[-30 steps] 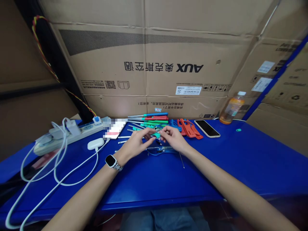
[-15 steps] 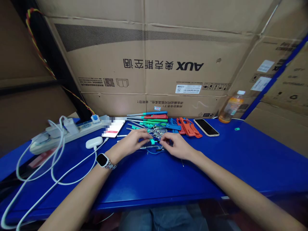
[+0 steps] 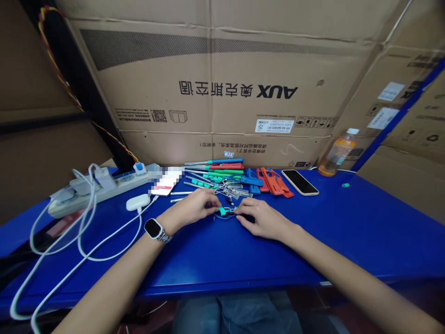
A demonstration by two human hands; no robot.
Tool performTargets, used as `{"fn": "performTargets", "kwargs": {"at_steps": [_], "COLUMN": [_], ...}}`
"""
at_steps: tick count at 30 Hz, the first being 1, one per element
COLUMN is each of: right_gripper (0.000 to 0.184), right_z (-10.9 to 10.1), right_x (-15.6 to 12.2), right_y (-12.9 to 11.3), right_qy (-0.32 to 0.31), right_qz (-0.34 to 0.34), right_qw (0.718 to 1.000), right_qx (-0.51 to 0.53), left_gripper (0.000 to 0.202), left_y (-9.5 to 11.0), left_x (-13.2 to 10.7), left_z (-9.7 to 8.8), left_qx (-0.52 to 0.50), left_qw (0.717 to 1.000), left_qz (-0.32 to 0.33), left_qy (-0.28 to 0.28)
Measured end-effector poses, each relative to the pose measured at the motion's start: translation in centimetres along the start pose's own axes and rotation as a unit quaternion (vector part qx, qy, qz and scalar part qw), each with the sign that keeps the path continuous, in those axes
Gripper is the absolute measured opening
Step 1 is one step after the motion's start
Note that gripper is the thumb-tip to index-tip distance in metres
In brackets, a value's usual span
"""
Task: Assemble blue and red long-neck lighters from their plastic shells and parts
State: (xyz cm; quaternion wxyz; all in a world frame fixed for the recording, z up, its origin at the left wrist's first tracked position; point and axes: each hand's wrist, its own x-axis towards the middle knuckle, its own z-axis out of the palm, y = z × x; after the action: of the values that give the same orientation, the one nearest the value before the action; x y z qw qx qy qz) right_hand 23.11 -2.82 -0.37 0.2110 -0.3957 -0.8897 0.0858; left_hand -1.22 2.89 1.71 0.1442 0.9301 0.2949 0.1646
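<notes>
My left hand [image 3: 194, 207] and my right hand [image 3: 260, 218] meet low over the blue table [image 3: 222, 260], fingers pinched together. Between them lies a small teal-handled tool [image 3: 224, 211] on a clear blue plastic piece [image 3: 229, 216]. My left fingertips pinch the teal end; my right fingertips press on the other end. A smartwatch [image 3: 155, 229] sits on my left wrist. Just behind the hands is a pile of thin screwdrivers with blue, red and green handles [image 3: 217, 172].
Red and blue plastic holders [image 3: 273, 180] and a dark phone [image 3: 299, 182] lie at the back right, a bottle [image 3: 335, 153] by the cardboard boxes [image 3: 225, 79]. On the left are a power strip [image 3: 97, 188], white cables [image 3: 86, 246], a white case [image 3: 138, 202].
Both hands have dropped from slightly above the table down onto it and come closer to me, carrying the teal tool with them. The camera view has shifted a little.
</notes>
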Motion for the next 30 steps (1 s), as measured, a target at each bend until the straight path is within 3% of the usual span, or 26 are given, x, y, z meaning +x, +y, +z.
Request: {"fn": "performTargets", "kwargs": {"at_steps": [7,19,30], "right_gripper": [0.021,0.020,0.024], "right_z": [-0.1,-0.3,-1.1], "right_x": [0.3,0.3,-0.2], "right_y": [-0.1,-0.3,-1.5], "right_qy": [0.002,-0.008,-0.030], "right_qz": [-0.004,0.008,0.039], "right_qw": [1.000,1.000,0.998], "right_qx": [-0.004,0.010,-0.036], "left_gripper": [0.014,0.014,0.005], "left_y": [-0.1,0.1,-0.3], "left_x": [0.0,0.1,0.4], "left_z": [0.7,1.2,1.9], "left_qx": [0.027,0.041,-0.073], "left_qw": [0.999,0.999,0.996], "left_qz": [-0.016,0.013,-0.031], "left_qy": [-0.004,0.004,0.028]}}
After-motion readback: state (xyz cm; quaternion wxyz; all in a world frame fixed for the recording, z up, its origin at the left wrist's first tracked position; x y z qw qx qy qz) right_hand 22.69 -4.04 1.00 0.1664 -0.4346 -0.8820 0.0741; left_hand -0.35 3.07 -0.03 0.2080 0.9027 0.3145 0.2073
